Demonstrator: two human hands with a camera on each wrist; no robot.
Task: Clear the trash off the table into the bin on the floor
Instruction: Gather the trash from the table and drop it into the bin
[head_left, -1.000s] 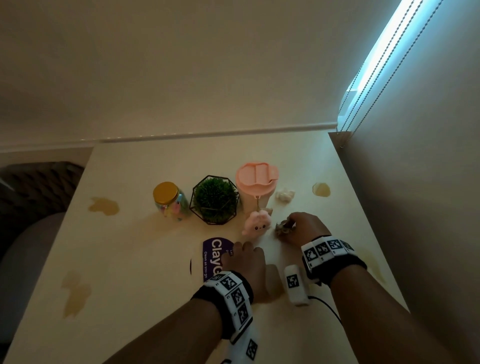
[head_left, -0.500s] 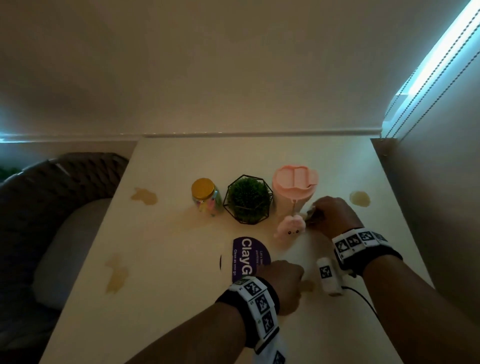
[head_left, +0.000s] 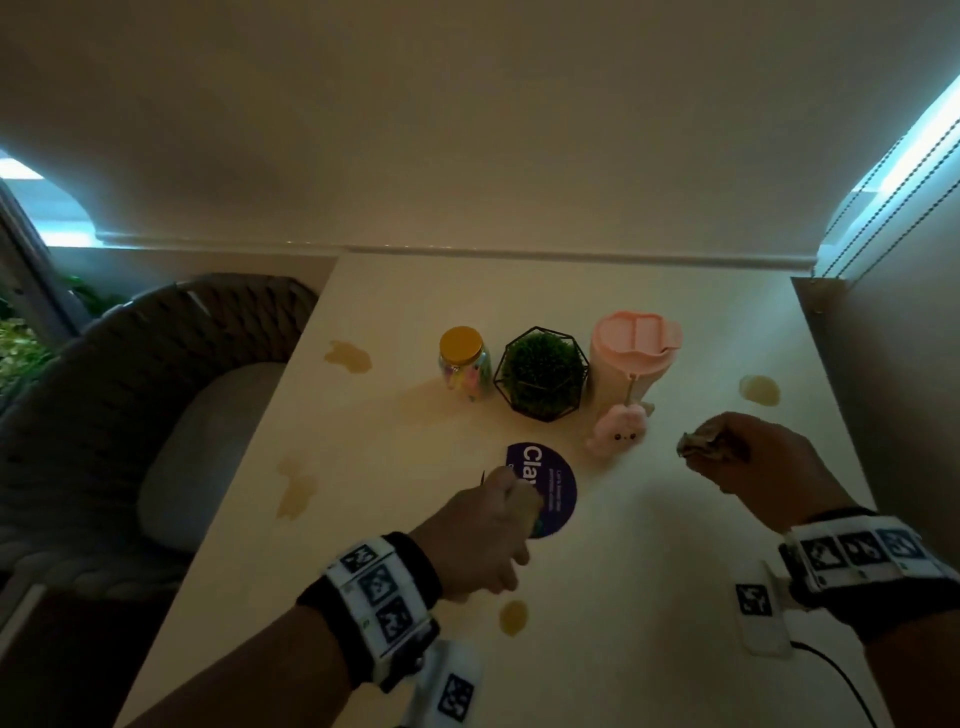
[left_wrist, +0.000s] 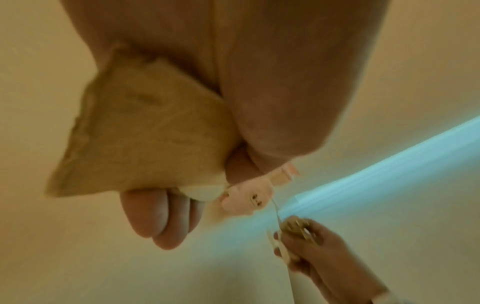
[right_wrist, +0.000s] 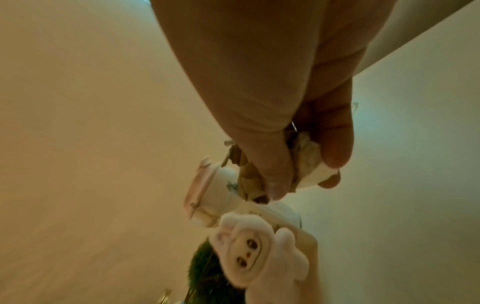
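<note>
1. Though the head view is dim, the right hand (head_left: 753, 462) plainly grips crumpled trash (head_left: 698, 446), a wad of brownish and whitish scraps bulging out past the thumb; the right wrist view shows the fingers (right_wrist: 335, 144) curled round it (what the scraps are made of is hard to make out).
2. The left hand (head_left: 480, 540) is closed on a tan paper wrapper (left_wrist: 145, 131), which the head view almost wholly hides behind the knuckles; only the left wrist view shows it, pinched between thumb and curled fingers, blurred.
3. No bin shows in any view.
4. Just beyond and left of the right hand's wad lies a pink plush toy (head_left: 618, 434), touching the foot of a pink cup (head_left: 634, 353); a strap links the two.
5. Just beyond the left hand's knuckles, partly covered by them, lies a purple round sticker (head_left: 550, 483), its lettering cut off.
6. Farther from both grips stand a wire-framed green plant (head_left: 543, 374) and a gold-lidded jar (head_left: 465, 364).
7. The pale table (head_left: 649, 545) carries several brownish stains (one just beneath the left wrist).
8. Left of the table is a woven chair (head_left: 119, 374) with a grey cushion; a window with bead cords glows at the far right.
</note>
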